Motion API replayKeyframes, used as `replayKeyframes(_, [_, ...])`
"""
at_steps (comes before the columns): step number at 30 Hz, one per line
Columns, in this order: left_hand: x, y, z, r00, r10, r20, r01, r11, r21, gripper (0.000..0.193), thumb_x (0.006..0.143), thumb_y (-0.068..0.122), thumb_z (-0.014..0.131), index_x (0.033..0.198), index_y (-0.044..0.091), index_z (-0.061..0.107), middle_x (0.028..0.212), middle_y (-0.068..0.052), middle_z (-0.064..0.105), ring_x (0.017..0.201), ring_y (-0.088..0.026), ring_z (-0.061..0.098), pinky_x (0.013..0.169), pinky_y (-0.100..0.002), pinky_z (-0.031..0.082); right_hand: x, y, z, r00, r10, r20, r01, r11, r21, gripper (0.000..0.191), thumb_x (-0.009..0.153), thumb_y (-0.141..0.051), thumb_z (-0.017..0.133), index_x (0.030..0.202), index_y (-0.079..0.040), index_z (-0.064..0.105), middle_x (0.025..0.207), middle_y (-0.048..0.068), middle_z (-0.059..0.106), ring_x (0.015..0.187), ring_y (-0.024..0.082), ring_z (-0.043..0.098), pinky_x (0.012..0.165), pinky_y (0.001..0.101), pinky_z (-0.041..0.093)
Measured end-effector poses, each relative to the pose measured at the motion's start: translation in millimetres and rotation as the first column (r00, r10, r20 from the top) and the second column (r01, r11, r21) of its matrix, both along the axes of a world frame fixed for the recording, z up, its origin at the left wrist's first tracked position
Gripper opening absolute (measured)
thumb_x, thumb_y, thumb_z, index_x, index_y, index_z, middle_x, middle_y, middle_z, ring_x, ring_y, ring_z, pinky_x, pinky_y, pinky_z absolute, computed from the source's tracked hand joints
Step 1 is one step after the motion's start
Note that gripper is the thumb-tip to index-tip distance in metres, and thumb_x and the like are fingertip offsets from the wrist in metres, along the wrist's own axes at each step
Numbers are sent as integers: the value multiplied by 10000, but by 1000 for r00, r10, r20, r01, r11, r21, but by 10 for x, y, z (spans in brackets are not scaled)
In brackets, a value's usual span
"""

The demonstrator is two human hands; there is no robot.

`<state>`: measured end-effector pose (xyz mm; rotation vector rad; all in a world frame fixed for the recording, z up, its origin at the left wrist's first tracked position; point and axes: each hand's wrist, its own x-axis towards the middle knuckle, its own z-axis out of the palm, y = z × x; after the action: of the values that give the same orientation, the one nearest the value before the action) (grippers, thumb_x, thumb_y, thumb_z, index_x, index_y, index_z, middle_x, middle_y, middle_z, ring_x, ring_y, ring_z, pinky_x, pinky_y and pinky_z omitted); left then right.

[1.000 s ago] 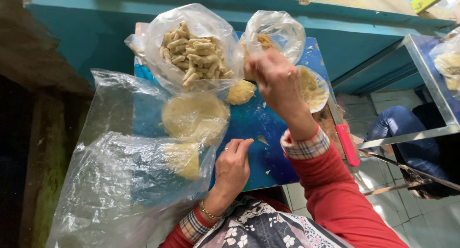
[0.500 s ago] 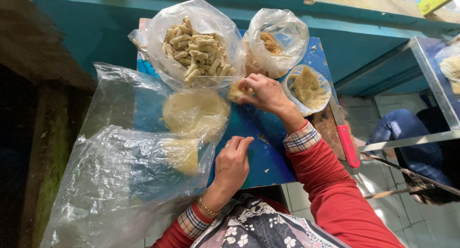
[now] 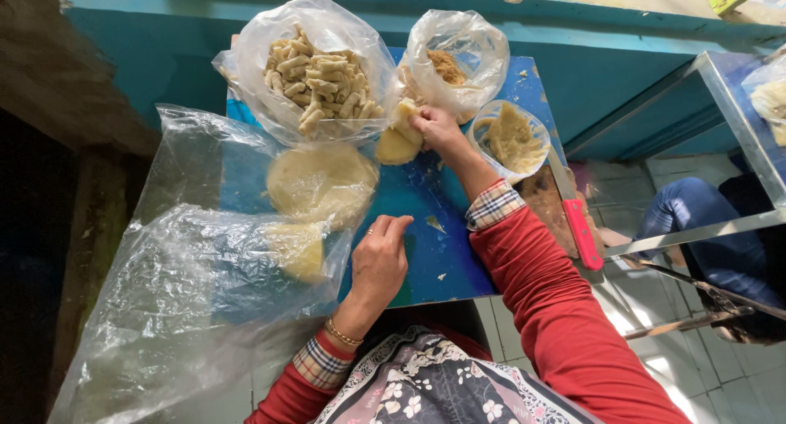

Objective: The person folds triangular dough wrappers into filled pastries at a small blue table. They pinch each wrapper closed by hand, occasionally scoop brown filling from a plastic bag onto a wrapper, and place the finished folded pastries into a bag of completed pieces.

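My right hand [image 3: 438, 128] is far out on the blue board [image 3: 434, 252], fingers closed on a pale dough wrapper [image 3: 397, 142] that it is folding. My left hand [image 3: 381, 256] rests on the board, fingers loosely curled, at the edge of a clear plastic sheet [image 3: 188, 301]. A round stack of wrappers [image 3: 321, 182] lies under that plastic, just beyond my left hand. A bag of finished rolls [image 3: 315, 80] stands at the far left. A bag with brown filling [image 3: 454, 60] and a small bowl of pale filling [image 3: 512, 137] are beside my right hand.
A red-handled knife [image 3: 577, 223] lies along the board's right edge. A turquoise wooden ledge [image 3: 573, 31] runs behind the bags. A person in blue trousers [image 3: 696, 219] sits at the right beside a metal-framed shelf [image 3: 737, 105]. Tiled floor shows below.
My right hand has come down from its raised position to the board and now works a wrapper near the bags. My left hand has stayed in place.
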<state>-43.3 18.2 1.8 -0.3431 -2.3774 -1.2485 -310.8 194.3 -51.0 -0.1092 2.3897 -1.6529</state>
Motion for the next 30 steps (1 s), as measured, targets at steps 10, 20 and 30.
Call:
replayKeyframes(10, [-108,-27,-3,989,-105,100,45,877,478,241,1000,35,599,1229,39,674,1122,-106,704,970,-202,710,824,-300,576,924,226,428,997,62,-48,-74,955,-287,150,1042,-242,621,1064,-98,656,943,-12,670,821,70,620,690,249,495])
replayKeyframes(20, [-126,75,-234,917,-365,161,57,518,853,197,1021,123,659,1184,20,624,1073,-36,698,949,-98,668,855,-269,567,2244,21,867,842,154,-517,-91,985,146,230,900,-152,762,1113,-70,737,1087,57,718,907,140,715,709,263,569])
replayKeyframes(30, [-136,80,-365,904,-394,163,9,400,917,141,1036,103,593,1146,16,596,1075,-28,678,967,-95,681,888,-281,596,2333,-79,993,795,123,-593,-48,989,141,227,907,-110,777,1134,-109,775,1114,86,732,991,209,716,835,315,586])
